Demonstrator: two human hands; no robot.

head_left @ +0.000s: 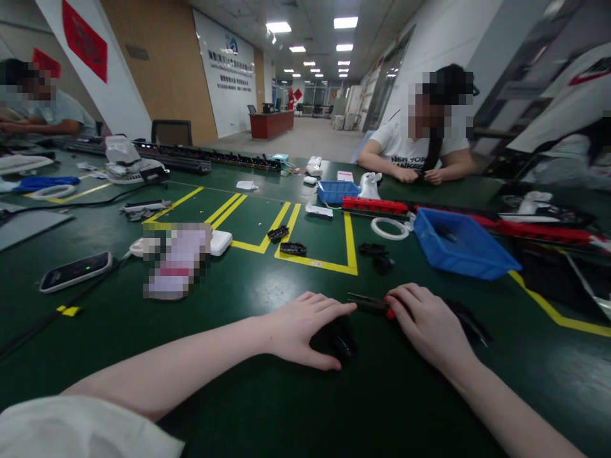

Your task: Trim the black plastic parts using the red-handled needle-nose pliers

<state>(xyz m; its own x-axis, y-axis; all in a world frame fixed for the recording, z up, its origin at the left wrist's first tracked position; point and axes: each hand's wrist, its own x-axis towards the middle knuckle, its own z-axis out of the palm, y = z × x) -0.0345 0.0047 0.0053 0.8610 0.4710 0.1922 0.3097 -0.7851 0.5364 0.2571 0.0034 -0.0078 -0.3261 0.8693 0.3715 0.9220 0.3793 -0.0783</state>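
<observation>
My left hand [305, 327] rests on the green table [267, 407], fingers curved over a small black plastic part [338, 343] that it holds against the surface. My right hand [429, 324] lies just to its right, fingers closed on a tool with a red grip and dark metal jaws [370, 303]; the jaws point left toward my left fingertips. A dark object [470, 321] shows behind my right hand, partly hidden.
A blue bin [463, 245] stands ahead on the right, a smaller blue bin [337, 191] farther back. Several loose black parts [292, 248] lie inside yellow floor-tape lines. Red and black strips [377, 205], a white ring [389, 228], a phone [76, 270] and seated people surround the table.
</observation>
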